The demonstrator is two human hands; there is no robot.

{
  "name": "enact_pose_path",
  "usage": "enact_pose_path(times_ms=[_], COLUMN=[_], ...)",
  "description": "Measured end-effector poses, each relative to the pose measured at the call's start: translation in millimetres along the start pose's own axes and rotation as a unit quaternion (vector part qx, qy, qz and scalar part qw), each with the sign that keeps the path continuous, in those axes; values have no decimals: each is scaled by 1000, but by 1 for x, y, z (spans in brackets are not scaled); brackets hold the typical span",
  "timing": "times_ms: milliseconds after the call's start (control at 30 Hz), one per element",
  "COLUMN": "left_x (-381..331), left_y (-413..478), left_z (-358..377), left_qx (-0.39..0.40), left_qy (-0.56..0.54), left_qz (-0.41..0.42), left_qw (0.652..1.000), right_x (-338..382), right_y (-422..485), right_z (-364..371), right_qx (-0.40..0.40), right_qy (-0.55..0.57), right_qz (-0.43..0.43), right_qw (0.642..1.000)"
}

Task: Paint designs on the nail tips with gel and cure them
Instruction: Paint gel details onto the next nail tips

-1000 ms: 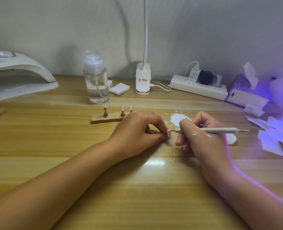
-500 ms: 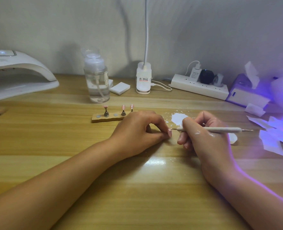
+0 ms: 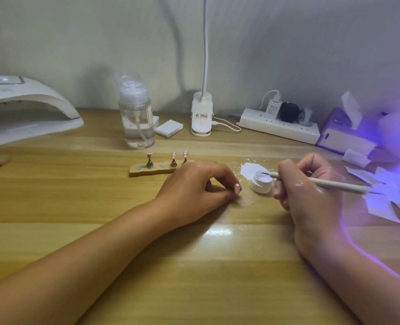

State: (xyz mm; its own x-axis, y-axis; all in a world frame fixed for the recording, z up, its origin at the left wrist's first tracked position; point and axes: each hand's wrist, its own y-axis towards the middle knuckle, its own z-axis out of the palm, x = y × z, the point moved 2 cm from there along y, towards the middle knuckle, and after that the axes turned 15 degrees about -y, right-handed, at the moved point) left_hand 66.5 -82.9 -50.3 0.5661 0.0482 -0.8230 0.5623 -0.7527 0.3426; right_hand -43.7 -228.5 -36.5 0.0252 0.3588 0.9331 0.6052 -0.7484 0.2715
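Wooden table (image 3: 194,266) carries everything. The white curing lamp (image 3: 25,109) sits far out past the knuckles of the left hand (image 3: 194,191), likely waiting for painted pieces. That hand and the right hand (image 3: 311,195) rest low on the table, probably for steadiness. Just beyond the left fingers (image 3: 224,174) a wooden stand (image 3: 156,168) keeps three pink tips upright. A small white gel pot (image 3: 261,182) stands between both sets of fingertips. The right fingers (image 3: 285,170) are clamped on a slim liner brush (image 3: 335,184), its bristles dipping into the pot, probably reloading. The left fingers are curled, thumb and forefinger pinched on what looks like a pink nail tip (image 3: 237,188), faced toward the brush.
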Motion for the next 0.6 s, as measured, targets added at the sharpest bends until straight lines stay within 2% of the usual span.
enact_pose_path(times_ms=[200, 600], left_x=[-2, -4], left_y=[-1, -1], left_z=[0, 1], left_qx=[-1, -16], left_qy=[9, 42], left_qz=[-6, 6], left_qw=[1000, 999], right_x=[-15, -23], right_y=[12, 17], right_z=[-5, -1], right_qx=[-1, 17], right_qy=[-86, -145], right_qz=[33, 7], right_qw=[996, 989])
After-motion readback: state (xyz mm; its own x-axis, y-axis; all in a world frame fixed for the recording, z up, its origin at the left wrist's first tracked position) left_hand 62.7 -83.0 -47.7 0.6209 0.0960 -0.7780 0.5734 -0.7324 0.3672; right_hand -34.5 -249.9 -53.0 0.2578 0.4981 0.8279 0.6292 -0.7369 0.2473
